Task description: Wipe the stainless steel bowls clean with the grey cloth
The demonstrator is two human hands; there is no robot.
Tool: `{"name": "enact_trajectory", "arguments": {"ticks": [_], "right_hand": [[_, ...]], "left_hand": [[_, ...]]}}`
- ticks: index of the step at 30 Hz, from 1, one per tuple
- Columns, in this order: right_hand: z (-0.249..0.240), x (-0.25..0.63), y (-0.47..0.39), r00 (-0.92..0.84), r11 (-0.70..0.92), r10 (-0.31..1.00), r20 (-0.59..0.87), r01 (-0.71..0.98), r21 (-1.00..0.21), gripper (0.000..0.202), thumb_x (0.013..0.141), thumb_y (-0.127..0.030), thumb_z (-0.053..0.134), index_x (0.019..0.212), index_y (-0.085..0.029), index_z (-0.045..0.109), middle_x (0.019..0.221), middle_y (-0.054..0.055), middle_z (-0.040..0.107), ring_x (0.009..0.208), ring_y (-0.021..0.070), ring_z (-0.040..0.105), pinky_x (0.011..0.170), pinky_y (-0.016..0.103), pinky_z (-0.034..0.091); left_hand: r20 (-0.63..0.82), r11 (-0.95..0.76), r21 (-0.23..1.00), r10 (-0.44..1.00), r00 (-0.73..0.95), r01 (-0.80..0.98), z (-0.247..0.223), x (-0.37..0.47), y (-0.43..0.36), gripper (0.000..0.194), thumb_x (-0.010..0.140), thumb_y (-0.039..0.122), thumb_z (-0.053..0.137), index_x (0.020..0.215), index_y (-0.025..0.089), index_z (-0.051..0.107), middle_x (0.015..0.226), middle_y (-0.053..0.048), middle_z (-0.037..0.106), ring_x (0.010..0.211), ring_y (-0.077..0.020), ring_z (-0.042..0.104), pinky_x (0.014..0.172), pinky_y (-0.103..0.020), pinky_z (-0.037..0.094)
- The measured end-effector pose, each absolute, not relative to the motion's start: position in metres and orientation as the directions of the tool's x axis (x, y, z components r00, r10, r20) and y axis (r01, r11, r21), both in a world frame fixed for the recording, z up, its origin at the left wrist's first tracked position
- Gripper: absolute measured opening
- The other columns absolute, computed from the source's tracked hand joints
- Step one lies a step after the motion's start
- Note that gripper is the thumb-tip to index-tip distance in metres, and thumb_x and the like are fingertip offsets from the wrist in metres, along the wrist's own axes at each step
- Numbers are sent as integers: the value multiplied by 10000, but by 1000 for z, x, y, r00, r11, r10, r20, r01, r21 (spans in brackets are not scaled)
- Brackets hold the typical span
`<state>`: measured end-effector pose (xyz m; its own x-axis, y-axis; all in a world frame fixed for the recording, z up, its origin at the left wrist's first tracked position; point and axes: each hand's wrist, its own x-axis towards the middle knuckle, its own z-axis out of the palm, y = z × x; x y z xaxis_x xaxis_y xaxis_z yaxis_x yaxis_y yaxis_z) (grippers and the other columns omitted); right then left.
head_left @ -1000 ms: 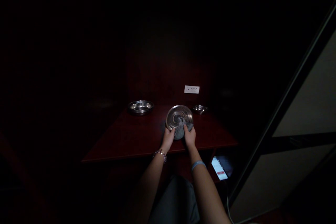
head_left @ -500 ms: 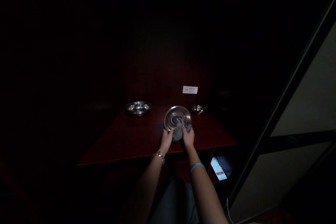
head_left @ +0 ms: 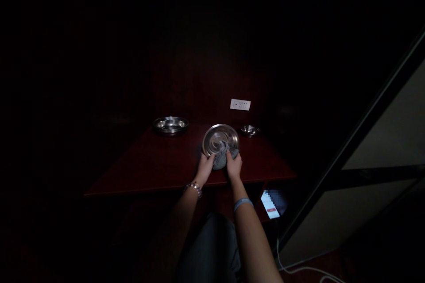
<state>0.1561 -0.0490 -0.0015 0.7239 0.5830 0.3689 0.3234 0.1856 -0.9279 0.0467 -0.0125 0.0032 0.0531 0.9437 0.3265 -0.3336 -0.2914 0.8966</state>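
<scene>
A round metal plate (head_left: 212,135) is tilted up above the front part of a dark red table (head_left: 159,161), its inner side facing me. My left hand (head_left: 205,167) grips its lower left rim, thumb on the inside. At the lower right, my right hand (head_left: 234,164) is closed on a grey cloth (head_left: 219,160), which lies bunched against the plate between both hands. The fingers behind the plate are hidden.
A larger metal dish (head_left: 170,126) stands at the table's back left, a small metal bowl (head_left: 250,131) at the back right. A white socket panel (head_left: 240,105) is on the wall. Below the table's right side, a lit phone (head_left: 270,205) has a white cable (head_left: 295,269).
The whole view has shifted, so the table and dishes appear slightly higher. Both hands still hold the plate and cloth; more of the white cable shows at the lower right.
</scene>
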Motion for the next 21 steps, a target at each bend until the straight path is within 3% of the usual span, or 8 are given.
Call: {"name": "enact_trajectory", "arguments": {"ticks": [21], "right_hand": [[-2, 157, -49, 727, 214, 584, 361, 291, -932, 368, 832, -459, 641, 1064, -182, 709, 1068, 119, 772, 999, 250, 716, 856, 297, 521]], "left_hand": [[333, -298, 895, 942, 52, -331, 2, 47, -12, 452, 812, 146, 626, 1260, 181, 577, 1347, -106, 639, 1295, -223, 565, 1183, -373, 339]]}}
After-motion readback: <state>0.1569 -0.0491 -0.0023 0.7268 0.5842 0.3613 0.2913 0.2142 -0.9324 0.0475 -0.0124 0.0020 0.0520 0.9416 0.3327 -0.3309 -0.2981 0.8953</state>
